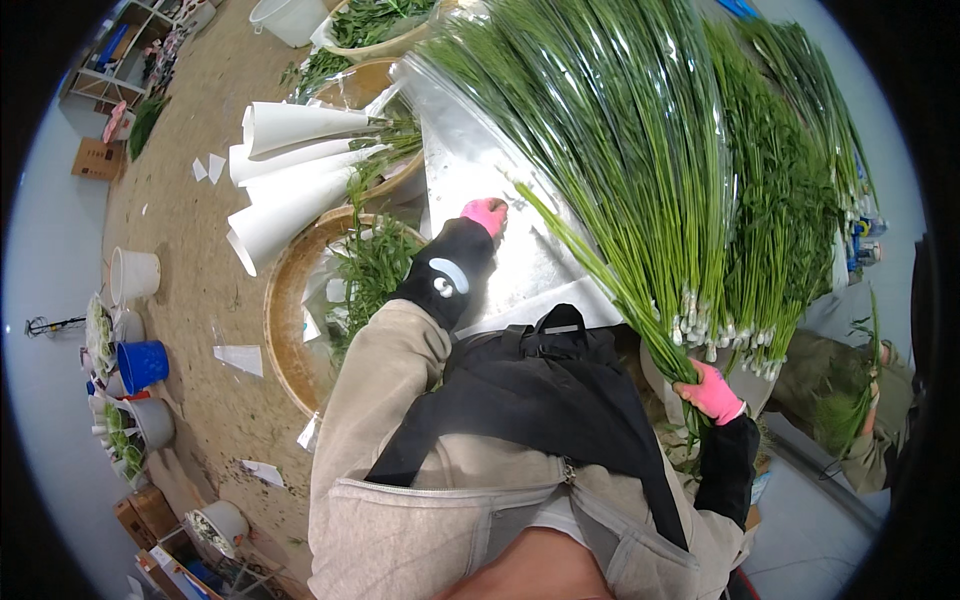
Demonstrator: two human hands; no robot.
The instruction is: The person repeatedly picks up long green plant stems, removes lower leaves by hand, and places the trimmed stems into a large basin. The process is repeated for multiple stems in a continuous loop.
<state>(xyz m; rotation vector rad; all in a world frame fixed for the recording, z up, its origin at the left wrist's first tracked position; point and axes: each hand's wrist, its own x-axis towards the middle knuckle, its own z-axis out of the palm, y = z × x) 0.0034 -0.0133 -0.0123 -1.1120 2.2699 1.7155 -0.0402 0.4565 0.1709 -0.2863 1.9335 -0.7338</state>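
Note:
My right hand (709, 394), in a pink glove, grips a bundle of long green stems (600, 266). Leaves hang below that hand, while the stems' far ends slant up left over the bright metallic tabletop (517, 277). My left hand (486, 215), also gloved in pink, rests on this surface with its fingers curled. Whether anything thin is pinched in it is hidden. Clear plastic film (465, 112) lies above it. A broad row of long feathery green stems (637, 165) fans across the table, its lower ends capped in white. Shorter leafy stems (780, 217) lie to their right.
Left of the table stand a round tan tub (281, 322) with leafy greens (379, 259) and several white paper-wrapped bunches (300, 172). Buckets, including a blue one (142, 366), line the left wall. At right, another person's hand (872, 394) holds greenery (844, 405).

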